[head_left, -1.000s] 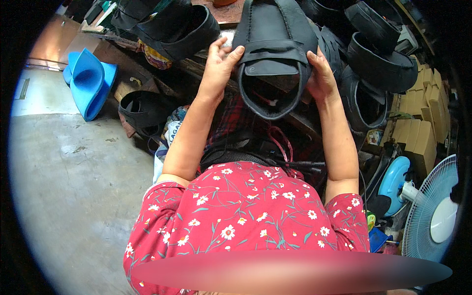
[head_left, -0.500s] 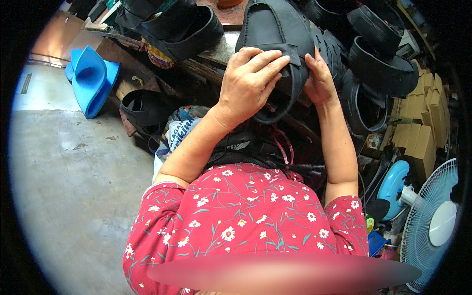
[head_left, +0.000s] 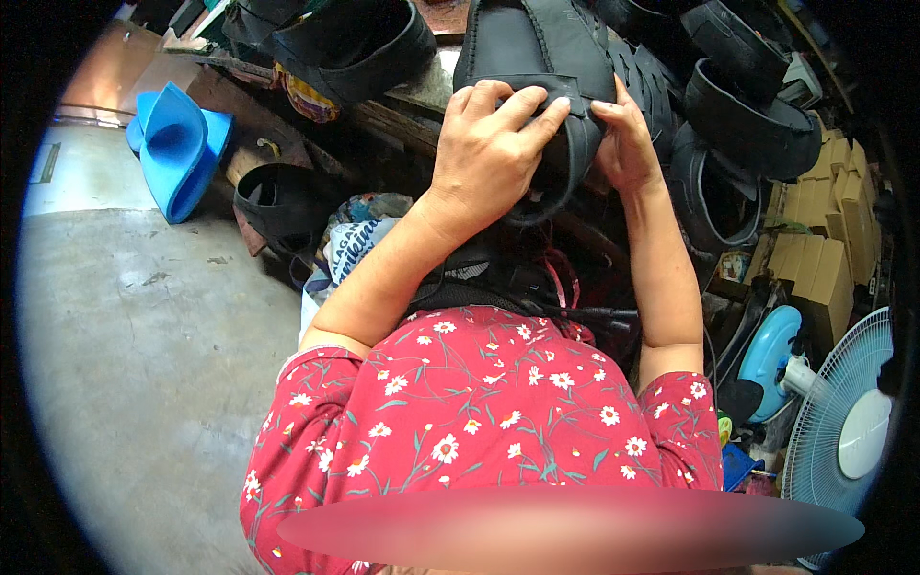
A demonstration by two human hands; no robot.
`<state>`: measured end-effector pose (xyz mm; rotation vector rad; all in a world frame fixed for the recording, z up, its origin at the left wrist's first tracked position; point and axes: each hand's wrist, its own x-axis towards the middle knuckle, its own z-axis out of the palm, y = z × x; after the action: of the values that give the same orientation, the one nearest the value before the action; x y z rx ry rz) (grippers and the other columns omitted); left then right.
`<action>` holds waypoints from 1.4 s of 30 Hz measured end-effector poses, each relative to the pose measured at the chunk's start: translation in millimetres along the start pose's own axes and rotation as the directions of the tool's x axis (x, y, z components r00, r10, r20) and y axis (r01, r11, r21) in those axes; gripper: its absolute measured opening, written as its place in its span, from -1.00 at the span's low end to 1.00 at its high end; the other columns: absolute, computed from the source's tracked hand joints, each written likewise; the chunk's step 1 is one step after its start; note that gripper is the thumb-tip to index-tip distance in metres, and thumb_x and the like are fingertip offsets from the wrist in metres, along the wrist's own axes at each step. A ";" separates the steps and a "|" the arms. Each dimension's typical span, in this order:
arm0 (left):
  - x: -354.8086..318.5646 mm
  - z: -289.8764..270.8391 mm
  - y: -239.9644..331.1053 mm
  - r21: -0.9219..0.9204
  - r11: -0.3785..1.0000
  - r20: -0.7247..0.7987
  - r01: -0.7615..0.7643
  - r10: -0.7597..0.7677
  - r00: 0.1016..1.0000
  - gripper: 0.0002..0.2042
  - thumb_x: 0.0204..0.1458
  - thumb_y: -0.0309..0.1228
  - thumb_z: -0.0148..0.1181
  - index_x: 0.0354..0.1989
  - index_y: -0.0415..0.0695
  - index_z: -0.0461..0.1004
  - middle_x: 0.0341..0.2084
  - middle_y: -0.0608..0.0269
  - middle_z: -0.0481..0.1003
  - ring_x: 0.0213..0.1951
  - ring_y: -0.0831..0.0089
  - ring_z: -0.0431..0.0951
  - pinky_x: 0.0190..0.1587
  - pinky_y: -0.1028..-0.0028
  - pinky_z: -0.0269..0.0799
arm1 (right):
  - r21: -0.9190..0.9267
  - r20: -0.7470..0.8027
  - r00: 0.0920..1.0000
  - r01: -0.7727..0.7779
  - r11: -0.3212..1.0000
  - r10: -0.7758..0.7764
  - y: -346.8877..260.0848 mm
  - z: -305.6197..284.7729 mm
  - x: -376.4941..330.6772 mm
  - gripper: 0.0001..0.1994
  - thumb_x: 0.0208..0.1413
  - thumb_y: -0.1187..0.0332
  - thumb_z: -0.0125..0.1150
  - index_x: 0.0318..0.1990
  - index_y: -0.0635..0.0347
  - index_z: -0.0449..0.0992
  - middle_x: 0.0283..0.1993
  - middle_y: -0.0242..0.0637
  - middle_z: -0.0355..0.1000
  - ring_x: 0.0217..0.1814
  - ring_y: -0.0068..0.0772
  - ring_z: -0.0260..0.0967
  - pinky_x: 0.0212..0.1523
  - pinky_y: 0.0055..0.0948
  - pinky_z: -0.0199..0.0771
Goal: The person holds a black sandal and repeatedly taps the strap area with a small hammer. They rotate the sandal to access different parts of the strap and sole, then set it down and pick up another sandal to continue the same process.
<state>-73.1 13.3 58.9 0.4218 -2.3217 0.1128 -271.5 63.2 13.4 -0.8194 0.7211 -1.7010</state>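
Note:
A black leather shoe (head_left: pixel 513 43) with a raised seam along its top is held up at the far middle, its toe pointing away from me. My left hand (head_left: pixel 491 144) lies across its opening, fingers bent, pressing on a black strap or folded edge. From the other side my right hand (head_left: pixel 628 144) grips the shoe, thumb at the edge near the strap's end. A curved black loop, the heel part (head_left: pixel 561 187), hangs below my fingers. The shoe's underside and some fingertips are hidden.
Black shoe uppers (head_left: pixel 355 57) are piled to the left, with more black uppers (head_left: pixel 747 129) stacked right. A blue foam piece (head_left: pixel 177 149) is at the far left above the grey floor (head_left: pixel 144 364). Brown cardboard boxes (head_left: pixel 810 278) and a white fan (head_left: pixel 843 422) stand right.
The fingers of my left hand bend more and press closer to the strap. My right thumb has shifted slightly along the shoe's edge. The shoe sits a little higher in view.

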 end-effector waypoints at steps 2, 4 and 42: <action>-0.4 -1.4 1.0 -0.008 1.000 0.011 0.008 -0.008 1.000 -0.61 -0.14 -0.42 0.21 -0.04 0.00 0.56 -0.13 0.32 0.50 -0.14 0.27 0.43 -0.03 0.26 0.32 | 0.013 0.050 0.999 0.020 1.000 -0.020 -1.2 0.4 -0.9 -0.33 -0.01 0.53 0.18 0.30 0.37 0.09 0.10 -0.10 0.39 0.10 -0.34 0.42 0.18 -0.42 0.40; -1.2 -4.2 1.1 -0.021 1.000 0.035 0.016 -0.016 0.999 -0.56 -0.14 -0.44 0.25 0.03 0.04 0.54 -0.11 0.30 0.50 -0.11 0.22 0.43 -0.02 0.24 0.35 | -0.056 0.046 0.999 0.010 0.998 -0.007 -1.1 1.4 -1.9 -0.35 -0.01 0.55 0.17 0.28 0.37 0.12 0.09 -0.11 0.39 0.11 -0.35 0.41 0.18 -0.42 0.39; 1.0 -13.0 -23.6 -0.140 0.968 0.148 -0.207 0.227 0.963 -0.75 -0.17 -0.43 0.27 -0.24 -0.10 0.55 -0.30 0.34 0.50 -0.22 0.33 0.49 -0.03 0.31 0.36 | -0.116 0.096 0.993 -0.063 0.991 0.074 12.0 11.9 -5.9 -0.43 0.09 0.54 0.18 0.28 0.33 0.18 0.07 -0.20 0.40 0.03 -0.45 0.41 0.09 -0.43 0.44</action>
<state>-57.1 -6.5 67.8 0.1158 -2.5154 0.0418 -254.0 65.0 9.7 -0.9417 0.7736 -1.5576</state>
